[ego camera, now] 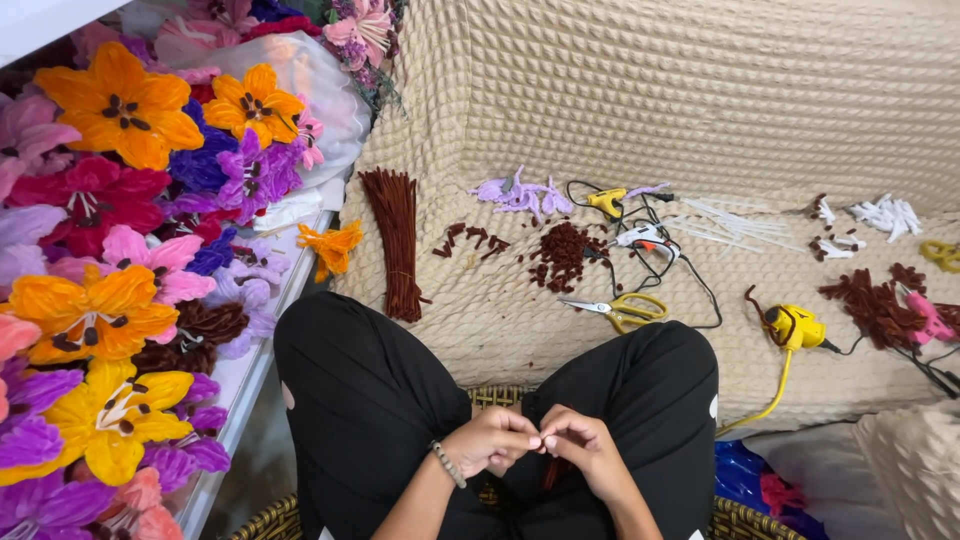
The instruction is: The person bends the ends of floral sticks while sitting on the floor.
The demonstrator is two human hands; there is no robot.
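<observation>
My left hand (492, 440) and my right hand (585, 445) meet fingertip to fingertip over my lap, between my black-trousered knees. They pinch a small dark brown fuzzy piece (553, 472) that hangs down under my right hand. A beaded bracelet (449, 464) sits on my left wrist. I sit in a woven basket seat (262, 519).
On the beige textured cover lie a bundle of brown fuzzy stems (397, 240), a heap of brown bits (563, 254), yellow scissors (622, 309), glue guns (795, 326) with cables, purple petals (520, 194) and white pieces (885, 215). Many bright fuzzy flowers (120, 105) fill the left.
</observation>
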